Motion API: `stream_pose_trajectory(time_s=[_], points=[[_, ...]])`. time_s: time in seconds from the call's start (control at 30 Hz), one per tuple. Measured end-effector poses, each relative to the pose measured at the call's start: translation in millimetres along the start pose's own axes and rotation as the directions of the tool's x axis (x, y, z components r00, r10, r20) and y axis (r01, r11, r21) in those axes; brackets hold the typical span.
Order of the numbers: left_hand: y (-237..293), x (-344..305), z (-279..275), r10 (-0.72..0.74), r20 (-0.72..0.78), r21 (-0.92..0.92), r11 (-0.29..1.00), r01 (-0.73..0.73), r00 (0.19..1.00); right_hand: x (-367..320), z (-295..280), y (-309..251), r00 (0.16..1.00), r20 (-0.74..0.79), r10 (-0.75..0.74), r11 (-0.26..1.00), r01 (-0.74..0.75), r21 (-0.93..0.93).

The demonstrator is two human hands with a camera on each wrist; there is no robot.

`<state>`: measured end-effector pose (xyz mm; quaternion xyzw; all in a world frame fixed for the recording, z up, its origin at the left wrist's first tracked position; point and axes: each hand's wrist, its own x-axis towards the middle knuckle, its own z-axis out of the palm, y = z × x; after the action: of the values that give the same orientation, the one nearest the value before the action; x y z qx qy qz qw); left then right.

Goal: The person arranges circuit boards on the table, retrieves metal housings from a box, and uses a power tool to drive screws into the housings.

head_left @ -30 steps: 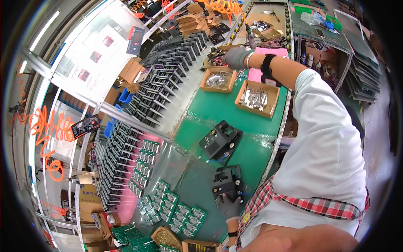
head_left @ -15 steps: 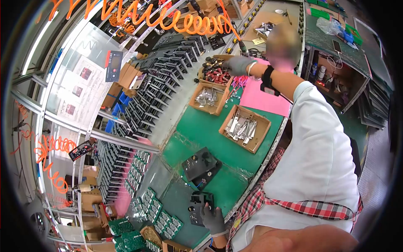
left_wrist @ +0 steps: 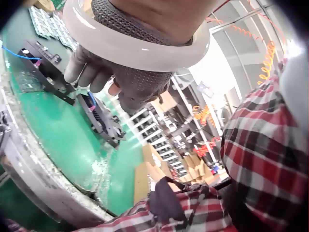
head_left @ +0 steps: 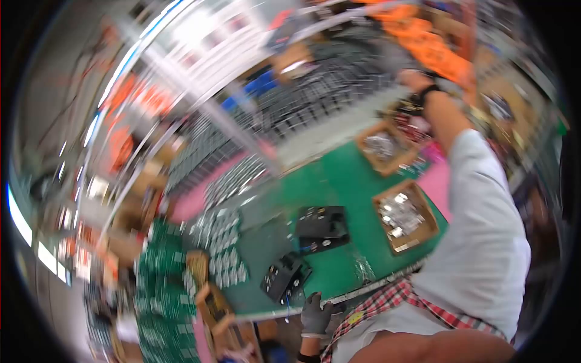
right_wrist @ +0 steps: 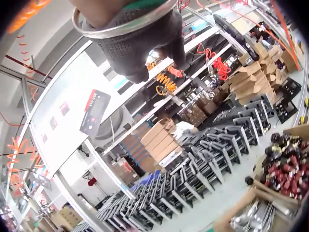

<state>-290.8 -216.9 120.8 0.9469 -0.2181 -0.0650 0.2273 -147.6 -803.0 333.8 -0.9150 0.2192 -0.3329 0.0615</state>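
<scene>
My gloved left hand (head_left: 316,314) hangs at the bench's front edge, its fingers loosely bent and nothing in them. Two black plastic housings lie near it on the green mat, the nearer housing (head_left: 285,277) with a blue wire and the other housing (head_left: 322,227) behind. The left wrist view shows the left hand (left_wrist: 128,79) above them. My gloved right hand (head_left: 396,57), blurred, is raised beside an orange coiled hose (head_left: 426,45). In the right wrist view the right hand (right_wrist: 145,48) has its fingers spread and bent, with no object visible between them.
Cardboard boxes hold metal pieces (head_left: 399,215) and red and black terminals (right_wrist: 292,169). Rows of black panels (right_wrist: 193,169) stand along the back. Green circuit boards (head_left: 221,242) lie at the left. Metal frame bars (head_left: 227,127) cross above the bench.
The right hand has left the box of red and black terminals and risen towards the coiled hose. The left hand has come off the nearer housing to the bench edge. The head view has turned.
</scene>
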Motion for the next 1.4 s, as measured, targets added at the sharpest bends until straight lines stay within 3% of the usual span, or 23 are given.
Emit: stream_pose_trajectory(time_s=[0.1,0.17,0.27,0.47,0.57,0.7,0.8,0.93,1.2,1.3,1.4], points=[[9,-29,22,-0.342,0.014,0.008,0.940,0.342,0.940,27,47,81,0.993,0.036,-0.116,0.993,0.115,0.035],[44,-36,12,-0.562,0.173,-0.029,0.818,0.574,0.809,48,85,116,0.982,0.105,-0.155,0.988,0.153,0.028],[76,-44,38,-0.797,0.113,0.097,0.603,0.792,0.593,66,140,142,0.957,0.221,-0.187,0.982,0.189,0.014],[123,-6,44,-0.855,0.142,0.211,0.519,0.828,0.499,28,174,171,0.927,0.318,-0.199,0.980,0.187,0.069],[136,19,46,-0.830,0.126,0.230,0.558,0.798,0.544,9,179,181,0.920,0.331,-0.208,0.978,0.186,0.100],[158,48,43,-0.846,0.178,0.234,0.533,0.813,0.503,-12,183,186,0.913,0.351,-0.209,0.977,0.176,0.124],[152,43,68,-0.805,0.105,0.280,0.587,0.760,0.584,-15,183,194,0.912,0.352,-0.211,0.976,0.177,0.126],[159,47,72,-0.863,0.185,0.307,0.506,0.806,0.471,-18,186,201,0.909,0.357,-0.215,0.975,0.178,0.134],[134,28,67,-0.886,0.298,0.358,0.448,0.819,0.355,-14,184,217,0.921,0.321,-0.222,0.972,0.184,0.144],[117,23,64,-0.888,0.320,0.382,0.440,0.813,0.330,-5,175,225,0.926,0.292,-0.239,0.969,0.207,0.137],[115,17,51,-0.881,0.265,0.302,0.463,0.833,0.393,31,145,239,0.934,0.184,-0.306,0.951,0.293,0.099]])
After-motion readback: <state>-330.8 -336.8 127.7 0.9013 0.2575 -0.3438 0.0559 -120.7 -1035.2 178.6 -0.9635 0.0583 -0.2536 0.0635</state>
